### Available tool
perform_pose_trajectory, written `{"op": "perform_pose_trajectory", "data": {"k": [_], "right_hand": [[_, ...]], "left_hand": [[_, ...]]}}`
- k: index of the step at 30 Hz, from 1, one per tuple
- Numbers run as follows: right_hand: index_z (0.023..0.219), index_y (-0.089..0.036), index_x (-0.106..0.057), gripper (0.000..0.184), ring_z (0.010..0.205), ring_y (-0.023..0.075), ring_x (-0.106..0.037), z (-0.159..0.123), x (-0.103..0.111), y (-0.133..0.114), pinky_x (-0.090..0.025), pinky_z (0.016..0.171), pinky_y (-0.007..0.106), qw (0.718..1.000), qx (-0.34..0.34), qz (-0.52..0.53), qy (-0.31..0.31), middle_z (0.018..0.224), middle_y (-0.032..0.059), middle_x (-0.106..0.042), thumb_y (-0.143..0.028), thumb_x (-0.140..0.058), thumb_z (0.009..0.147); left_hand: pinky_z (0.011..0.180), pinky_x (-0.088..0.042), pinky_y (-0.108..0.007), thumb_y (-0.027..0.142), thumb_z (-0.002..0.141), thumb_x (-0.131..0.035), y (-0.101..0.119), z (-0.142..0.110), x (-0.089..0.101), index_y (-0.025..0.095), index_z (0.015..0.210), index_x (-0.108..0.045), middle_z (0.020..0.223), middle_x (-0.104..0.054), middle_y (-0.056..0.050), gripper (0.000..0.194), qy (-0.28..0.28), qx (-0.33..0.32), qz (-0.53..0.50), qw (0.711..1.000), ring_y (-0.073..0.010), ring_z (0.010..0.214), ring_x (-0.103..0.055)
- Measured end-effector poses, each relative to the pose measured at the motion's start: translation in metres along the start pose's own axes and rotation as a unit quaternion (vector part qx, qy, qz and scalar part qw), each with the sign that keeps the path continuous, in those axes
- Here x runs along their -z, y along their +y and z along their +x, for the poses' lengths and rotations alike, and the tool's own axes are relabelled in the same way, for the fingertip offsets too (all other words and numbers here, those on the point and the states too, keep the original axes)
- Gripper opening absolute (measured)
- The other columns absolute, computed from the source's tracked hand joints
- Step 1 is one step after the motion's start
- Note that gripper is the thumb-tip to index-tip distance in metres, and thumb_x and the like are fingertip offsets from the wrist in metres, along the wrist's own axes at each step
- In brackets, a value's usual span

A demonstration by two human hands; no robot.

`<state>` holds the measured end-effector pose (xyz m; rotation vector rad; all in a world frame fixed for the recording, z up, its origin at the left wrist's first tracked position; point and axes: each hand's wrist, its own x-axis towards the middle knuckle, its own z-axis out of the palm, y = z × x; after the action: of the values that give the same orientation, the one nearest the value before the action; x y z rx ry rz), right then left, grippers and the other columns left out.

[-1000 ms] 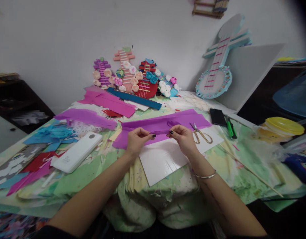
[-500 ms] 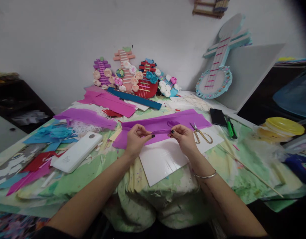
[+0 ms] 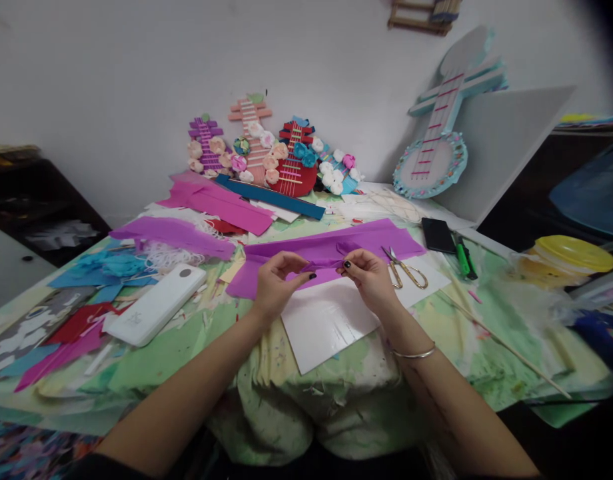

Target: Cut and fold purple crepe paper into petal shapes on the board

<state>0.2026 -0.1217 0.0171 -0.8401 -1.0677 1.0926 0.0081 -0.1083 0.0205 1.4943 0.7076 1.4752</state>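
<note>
Between my hands is a narrow, folded strip of purple crepe paper (image 3: 322,265), pinched at both ends. My left hand (image 3: 278,283) grips its left end between thumb and fingers. At the other end, my right hand (image 3: 367,275) is closed on the strip, with a silver bangle on that wrist. Under and behind the strip lies a larger purple crepe paper sheet (image 3: 381,235), partly over a white board (image 3: 326,327). Gold-handled scissors (image 3: 406,270) rest on the board just right of my right hand, blades slightly apart.
At left lie a white power bank (image 3: 156,305), white string (image 3: 169,258) and coloured paper scraps. A black phone (image 3: 437,235), a green cutter (image 3: 464,257) and a thin stick (image 3: 511,347) are at right. Decorated model instruments (image 3: 294,170) stand along the wall.
My left fingers have shifted slightly along the strip, and its middle looks a little looser. My right hand keeps its pinch. The view has moved very slightly.
</note>
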Motion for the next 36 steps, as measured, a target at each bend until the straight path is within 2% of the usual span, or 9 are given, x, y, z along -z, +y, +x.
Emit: {"op": "perform_pose_trajectory", "data": {"k": [4, 6, 9, 11, 14, 19, 25, 31, 36], "right_hand": [[0.072, -0.018, -0.065, 0.019, 0.061, 0.0122, -0.062, -0.001, -0.003, 0.000, -0.050, 0.062, 0.026, 1.000, -0.001, -0.012, -0.022, 0.064, 0.0002, -0.068, -0.026, -0.079, 0.064], [0.072, -0.017, -0.065, 0.019, 0.060, 0.0126, -0.062, -0.002, -0.004, 0.000, -0.050, 0.062, 0.026, 0.999, -0.009, -0.024, -0.041, 0.064, 0.0006, -0.068, -0.027, -0.079, 0.064], [0.073, -0.017, -0.064, 0.023, 0.060, 0.0147, -0.065, -0.003, -0.006, 0.002, -0.052, 0.060, 0.028, 0.997, -0.023, -0.052, -0.058, 0.063, 0.0019, -0.069, -0.031, -0.079, 0.063], [0.072, -0.016, -0.062, 0.026, 0.057, 0.0153, -0.065, -0.002, -0.005, 0.003, -0.052, 0.057, 0.028, 0.996, -0.026, -0.070, -0.055, 0.060, 0.0018, -0.068, -0.034, -0.079, 0.063], [0.071, -0.016, -0.061, 0.027, 0.054, 0.0144, -0.064, -0.001, -0.004, 0.005, -0.051, 0.054, 0.026, 0.995, -0.019, -0.085, -0.050, 0.056, 0.0006, -0.066, -0.035, -0.079, 0.063], [0.072, -0.016, -0.060, 0.027, 0.054, 0.0137, -0.064, -0.001, -0.005, 0.007, -0.052, 0.054, 0.025, 0.994, -0.013, -0.092, -0.057, 0.056, 0.0005, -0.066, -0.035, -0.078, 0.064], [0.075, -0.016, -0.060, 0.026, 0.056, 0.0152, -0.066, -0.004, -0.008, 0.008, -0.052, 0.053, 0.026, 0.991, -0.026, -0.097, -0.088, 0.059, 0.0010, -0.067, -0.035, -0.076, 0.067], [0.084, -0.016, -0.066, 0.023, 0.064, 0.0168, -0.069, -0.005, -0.008, 0.015, -0.054, 0.060, 0.027, 0.978, -0.012, -0.156, -0.139, 0.070, 0.0034, -0.071, -0.025, -0.076, 0.065], [0.077, -0.016, -0.070, 0.012, 0.057, 0.0153, -0.066, -0.001, -0.003, 0.019, -0.052, 0.056, 0.026, 0.971, 0.017, -0.203, -0.124, 0.065, 0.0029, -0.069, -0.024, -0.072, 0.068]], "left_hand": [[0.077, -0.056, -0.032, 0.017, 0.059, -0.082, 0.000, 0.000, -0.001, 0.018, 0.110, -0.056, 0.093, -0.070, -0.006, 0.057, -0.022, 0.070, 0.005, 0.997, -0.0212, 0.088, -0.069], [0.076, -0.056, -0.032, 0.017, 0.059, -0.081, -0.001, 0.000, -0.001, 0.016, 0.102, -0.063, 0.089, -0.072, -0.006, 0.047, -0.023, 0.107, 0.022, 0.994, -0.0218, 0.084, -0.070], [0.069, -0.057, -0.031, 0.017, 0.060, -0.079, -0.002, 0.000, -0.001, 0.013, 0.080, -0.071, 0.074, -0.072, -0.005, 0.021, -0.013, 0.136, 0.044, 0.990, -0.0203, 0.069, -0.070], [0.066, -0.056, -0.031, 0.016, 0.062, -0.077, -0.003, 0.001, -0.001, 0.013, 0.074, -0.073, 0.067, -0.072, -0.005, 0.014, -0.009, 0.145, 0.047, 0.988, -0.0194, 0.063, -0.069], [0.065, -0.056, -0.030, 0.015, 0.060, -0.077, -0.002, 0.001, -0.001, 0.013, 0.073, -0.073, 0.068, -0.072, -0.005, 0.014, -0.017, 0.159, 0.050, 0.986, -0.0195, 0.064, -0.069], [0.063, -0.056, -0.028, 0.011, 0.050, -0.082, -0.001, 0.002, -0.001, 0.015, 0.084, -0.074, 0.081, -0.075, -0.006, 0.036, -0.036, 0.169, 0.061, 0.983, -0.0207, 0.071, -0.069], [0.054, -0.052, -0.025, 0.014, 0.063, -0.073, 0.003, 0.000, -0.002, 0.015, 0.074, -0.075, 0.061, -0.071, -0.004, 0.011, -0.049, 0.172, 0.077, 0.981, -0.0169, 0.055, -0.065], [0.055, -0.053, -0.025, 0.016, 0.060, -0.077, 0.007, 0.000, -0.004, 0.016, 0.071, -0.076, 0.063, -0.072, -0.005, 0.011, -0.085, 0.174, 0.077, 0.978, -0.0173, 0.057, -0.066], [0.055, -0.054, -0.027, 0.019, 0.059, -0.078, -0.002, 0.002, -0.001, 0.015, 0.070, -0.074, 0.061, -0.072, -0.006, 0.013, -0.077, 0.185, 0.061, 0.978, -0.0190, 0.056, -0.068]]}}
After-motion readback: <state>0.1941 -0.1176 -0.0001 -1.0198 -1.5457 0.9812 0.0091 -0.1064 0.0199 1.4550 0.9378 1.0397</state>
